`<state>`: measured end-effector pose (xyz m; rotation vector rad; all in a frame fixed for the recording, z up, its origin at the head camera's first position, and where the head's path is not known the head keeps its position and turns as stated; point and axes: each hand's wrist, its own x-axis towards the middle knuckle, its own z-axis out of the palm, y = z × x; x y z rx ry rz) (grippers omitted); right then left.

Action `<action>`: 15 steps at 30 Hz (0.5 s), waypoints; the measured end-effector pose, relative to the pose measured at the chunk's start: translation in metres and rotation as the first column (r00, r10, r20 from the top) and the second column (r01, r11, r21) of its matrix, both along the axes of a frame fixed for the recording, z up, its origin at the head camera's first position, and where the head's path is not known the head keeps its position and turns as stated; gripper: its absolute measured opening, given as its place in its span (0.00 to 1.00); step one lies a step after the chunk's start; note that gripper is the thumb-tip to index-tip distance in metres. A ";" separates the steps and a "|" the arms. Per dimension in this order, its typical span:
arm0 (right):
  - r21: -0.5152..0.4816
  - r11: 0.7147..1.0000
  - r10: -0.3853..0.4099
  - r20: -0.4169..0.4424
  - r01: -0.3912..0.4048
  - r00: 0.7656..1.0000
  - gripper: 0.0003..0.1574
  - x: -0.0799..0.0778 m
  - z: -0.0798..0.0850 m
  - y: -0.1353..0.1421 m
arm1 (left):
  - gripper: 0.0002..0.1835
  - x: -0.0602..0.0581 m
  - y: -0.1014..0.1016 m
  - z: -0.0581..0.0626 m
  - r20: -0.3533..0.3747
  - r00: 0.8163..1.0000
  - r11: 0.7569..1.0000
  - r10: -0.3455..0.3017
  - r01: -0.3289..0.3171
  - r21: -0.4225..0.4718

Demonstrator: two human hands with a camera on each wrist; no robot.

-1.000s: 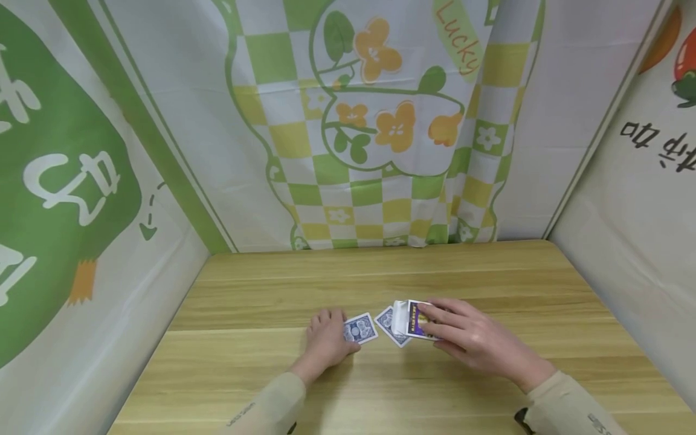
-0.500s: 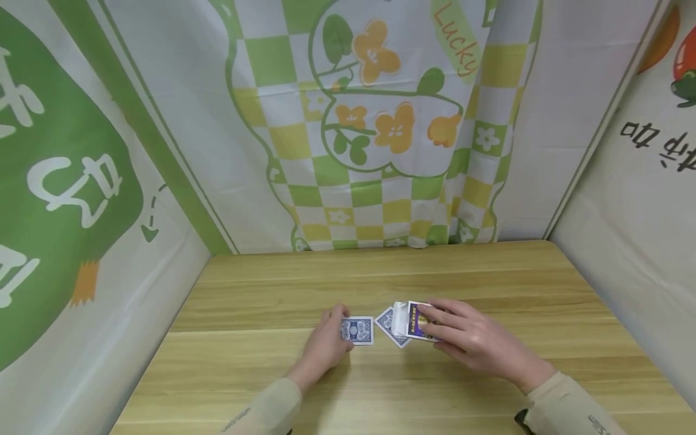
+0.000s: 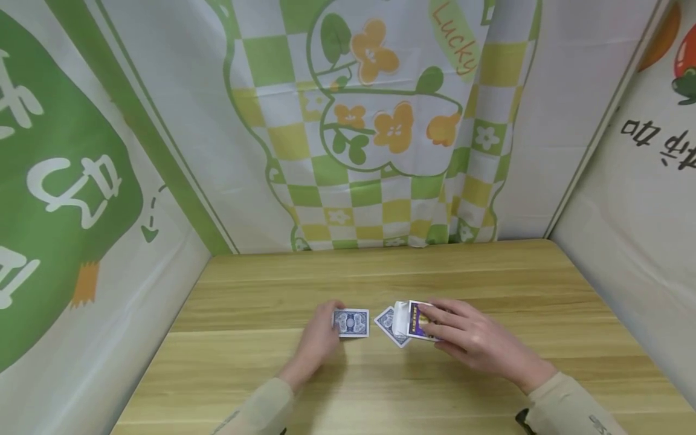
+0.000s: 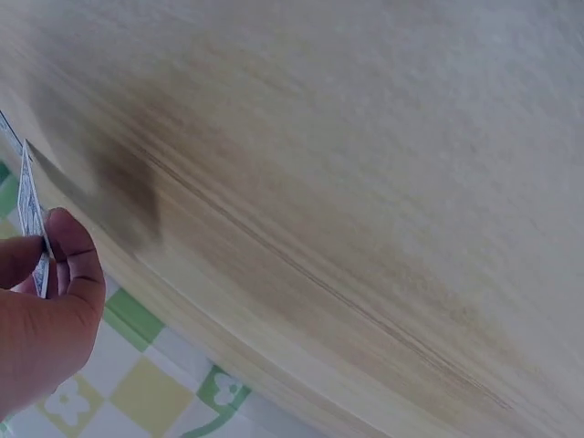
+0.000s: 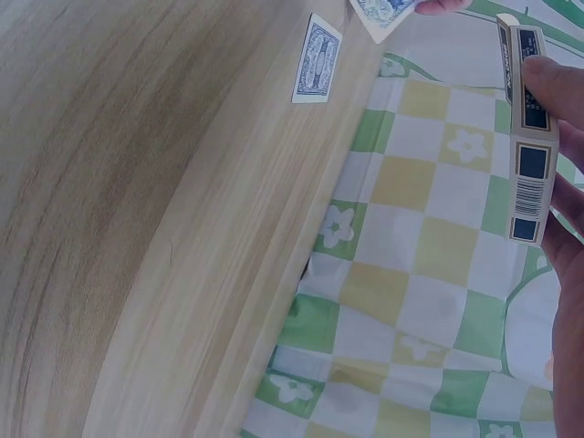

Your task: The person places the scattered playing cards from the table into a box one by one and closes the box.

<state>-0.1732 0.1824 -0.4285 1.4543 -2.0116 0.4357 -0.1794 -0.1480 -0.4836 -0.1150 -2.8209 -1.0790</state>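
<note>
My left hand (image 3: 316,341) pinches a blue-backed playing card (image 3: 352,323) by its left end, back side up. Seen nearly edge-on in the left wrist view, the held card (image 4: 32,201) sits between thumb and fingers. My right hand (image 3: 473,335) grips a card box (image 3: 417,320) with a purple and yellow front, its white flap open toward the left. A barcode shows on the end of the box (image 5: 531,187) in the right wrist view. Another blue-backed card (image 3: 389,326) lies askew on the table, partly covered by the box in the head view.
The wood-grain table (image 3: 261,290) ends at a hanging cloth (image 3: 380,199) with green and yellow checks. Printed fabric walls, a left wall (image 3: 157,272) and a right wall (image 3: 625,199), enclose both sides.
The left hand has drawn its card slightly left and up from the table, turning it from tilted to nearly level. The right hand and box have stayed in place.
</note>
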 end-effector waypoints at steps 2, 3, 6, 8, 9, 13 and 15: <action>0.002 1.000 -0.004 0.002 0.004 1.000 0.24 0.000 0.000 0.000 | 0.22 -0.001 -0.002 0.003 -0.015 1.000 1.000 0.006 -0.006 0.025; 0.004 1.000 -0.007 0.006 0.007 1.000 0.24 0.000 0.000 0.000 | 0.22 -0.001 -0.004 0.005 -0.009 1.000 0.999 0.013 -0.012 0.048; 0.009 1.000 -0.012 0.010 0.012 1.000 0.24 0.000 0.001 0.000 | 0.20 -0.003 -0.007 0.011 0.001 0.999 0.994 0.033 -0.033 0.106; 0.013 1.000 -0.015 0.012 0.015 1.000 0.24 0.000 0.001 0.000 | 0.19 -0.003 -0.009 0.015 0.002 0.999 0.989 0.047 -0.046 0.144; 0.014 1.000 -0.017 0.014 0.017 1.000 0.24 0.000 0.001 0.000 | 0.18 -0.003 -0.010 0.018 0.000 0.998 0.986 0.056 -0.055 0.157; 0.015 1.000 -0.015 0.019 0.014 1.000 0.24 0.000 0.001 0.000 | 0.17 -0.001 -0.012 0.025 0.002 0.996 0.969 0.094 -0.092 0.229; 0.014 1.000 -0.012 0.021 0.011 1.000 0.24 0.000 0.001 -0.001 | 0.17 -0.001 -0.012 0.027 0.008 0.994 0.953 0.105 -0.103 0.284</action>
